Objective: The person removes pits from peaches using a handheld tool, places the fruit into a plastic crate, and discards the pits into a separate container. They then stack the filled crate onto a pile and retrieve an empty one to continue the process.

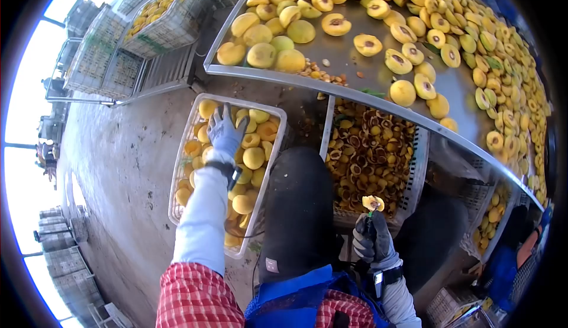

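Observation:
My left hand [225, 131], in a grey glove, reaches into a white crate [281, 128] of yellow peaches [254, 158] on the floor at my left. Its fingers are spread over the fruit near the crate's far end. My right hand [374, 240], also gloved, is wrapped round the dark handle of a small tool above my lap. At the tool's tip is a piece of yellow fruit [373, 203] with a brown hollow. Behind it stands a crate [416, 177] full of small brown and yellow pieces [370, 159], between my knees.
A metal table [349, 55] with many halved peaches runs across the front and right. Stacked crates [97, 50] stand at the far left, more [62, 263] at the lower left. Another crate [491, 215] of fruit sits at the right, near a person's arm [528, 246].

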